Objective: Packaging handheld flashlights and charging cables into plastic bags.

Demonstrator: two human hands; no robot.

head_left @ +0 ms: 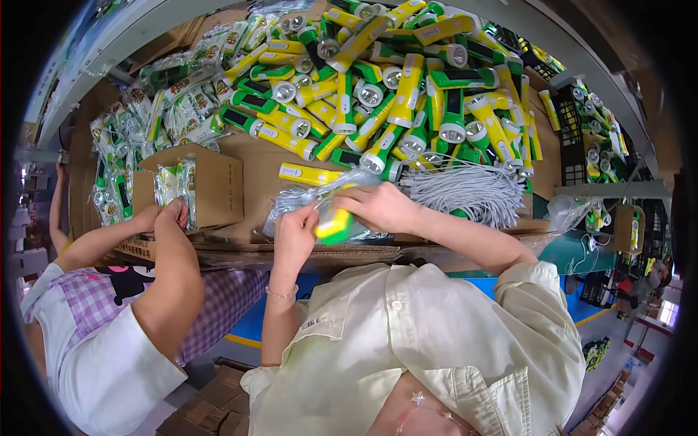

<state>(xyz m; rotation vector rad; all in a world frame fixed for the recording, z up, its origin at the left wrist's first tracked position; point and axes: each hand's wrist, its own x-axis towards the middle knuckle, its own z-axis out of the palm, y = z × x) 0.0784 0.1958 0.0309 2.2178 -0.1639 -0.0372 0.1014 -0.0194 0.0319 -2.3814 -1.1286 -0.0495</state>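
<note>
My left hand (294,234) and my right hand (380,206) together hold a yellow and green flashlight (333,224) that sits partly inside a clear plastic bag (305,196). The left hand grips the bag and the flashlight's lower end. The right hand's fingers pinch the bag's top edge over the flashlight. Just beyond my hands lies a loose yellow flashlight (309,174) on the cardboard-covered table (254,171).
A big heap of yellow and green flashlights (392,87) covers the far table. A bundle of white cords (465,192) lies to the right. Bagged flashlights (174,102) pile at left. A co-worker's hands (163,216) reach into an open cardboard box (218,185).
</note>
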